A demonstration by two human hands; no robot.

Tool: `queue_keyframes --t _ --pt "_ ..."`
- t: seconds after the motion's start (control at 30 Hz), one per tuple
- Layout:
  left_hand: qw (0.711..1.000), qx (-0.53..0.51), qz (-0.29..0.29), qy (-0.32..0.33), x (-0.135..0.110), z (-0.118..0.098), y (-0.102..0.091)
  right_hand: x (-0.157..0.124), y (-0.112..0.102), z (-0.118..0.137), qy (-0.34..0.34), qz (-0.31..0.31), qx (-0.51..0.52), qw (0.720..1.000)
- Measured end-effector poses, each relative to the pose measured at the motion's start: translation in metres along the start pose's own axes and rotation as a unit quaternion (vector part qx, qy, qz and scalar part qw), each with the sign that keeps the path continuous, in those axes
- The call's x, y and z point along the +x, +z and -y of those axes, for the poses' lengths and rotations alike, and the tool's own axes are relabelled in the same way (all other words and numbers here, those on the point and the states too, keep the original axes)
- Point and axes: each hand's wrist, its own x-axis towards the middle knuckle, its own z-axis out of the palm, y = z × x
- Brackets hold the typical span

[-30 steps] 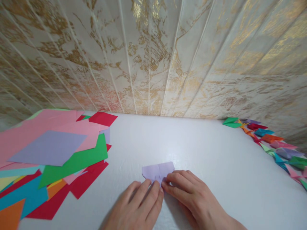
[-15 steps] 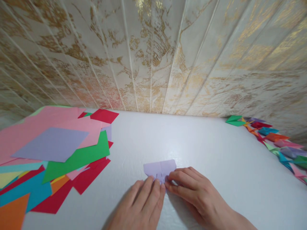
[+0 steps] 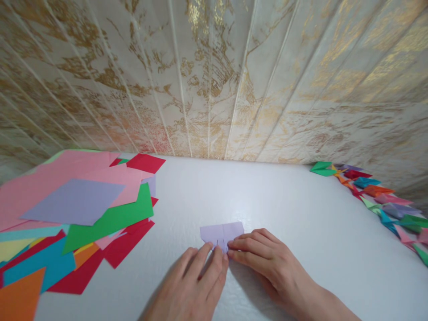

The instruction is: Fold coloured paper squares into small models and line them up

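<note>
A small folded piece of light purple paper (image 3: 223, 231) lies on the white table in front of me, with crease lines in its middle and lower part. My left hand (image 3: 199, 276) rests on its lower left edge, fingers stretched out and slightly apart, fingertips pressing it down. At the lower right edge, my right hand (image 3: 267, 256) pinches the paper between thumb and fingers. Fingertips of both hands nearly meet at the bottom of the sheet and hide its lower tip.
A loose pile of coloured paper spreads over the left, including a pink sheet (image 3: 76, 165), a purple sheet (image 3: 76, 200) and a green sheet (image 3: 110, 223). Folded paper shapes, among them a green one (image 3: 323, 168), line the right edge. A gold-patterned curtain (image 3: 207, 80) hangs behind the white table (image 3: 267, 191).
My left hand's fingers have spread a little and shifted slightly back from the crease. The right fingertips have moved slightly left along the paper. The view has shifted a little.
</note>
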Motion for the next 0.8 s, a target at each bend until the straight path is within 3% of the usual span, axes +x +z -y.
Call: queue_keyframes --t 0.37,0.5,0.67,0.8 --pt "1.0 0.023 0.013 -0.003 -0.005 -0.002 0.0 0.001 0.01 0.006 0.05 0.001 -0.04 0.998" --pt "0.996 0.045 0.054 -0.056 -0.011 0.01 -0.003 0.001 0.009 0.007 0.055 0.01 -0.06 0.997" --pt "0.991 0.064 0.028 -0.114 -0.007 0.026 -0.007 0.0 0.011 0.008 0.041 0.012 -0.094 0.995" --pt "0.999 0.04 0.007 -0.008 -0.004 0.012 -0.005 -0.001 0.012 0.007 0.044 0.008 -0.084 0.995"
